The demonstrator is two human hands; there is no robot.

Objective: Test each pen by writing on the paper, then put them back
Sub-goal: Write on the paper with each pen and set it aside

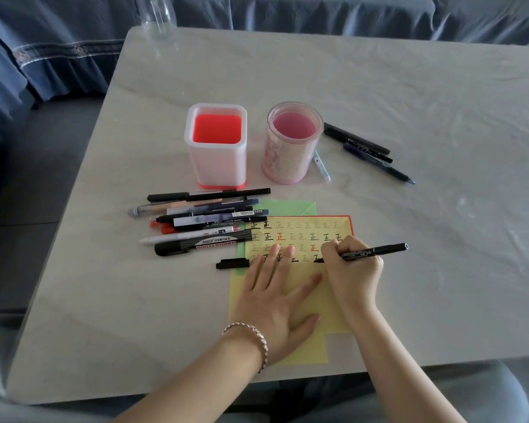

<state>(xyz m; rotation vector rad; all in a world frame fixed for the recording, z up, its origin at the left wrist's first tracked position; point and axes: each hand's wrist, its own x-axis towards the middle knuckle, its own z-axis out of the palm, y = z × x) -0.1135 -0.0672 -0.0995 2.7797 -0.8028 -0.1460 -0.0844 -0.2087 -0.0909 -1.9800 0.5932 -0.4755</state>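
At the yellow paper's (pixel 312 349) left edge, a marker (pixel 202 244) reads BAOKE

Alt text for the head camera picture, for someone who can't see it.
A person's right hand writes with a black marker on yellow paper bearing rows of characters; the left hand presses the sheet flat. Beyond lie a pile of pens, a square pen holder and a round pen holder, both empty.

Setting: a home living room. A sofa (pixel 58 50) under a loose blue fabric cover with embroidered trim borders a pale stone-look table (pixel 409 117). A clear glass bottle (pixel 158 16) stands at the table's far edge.
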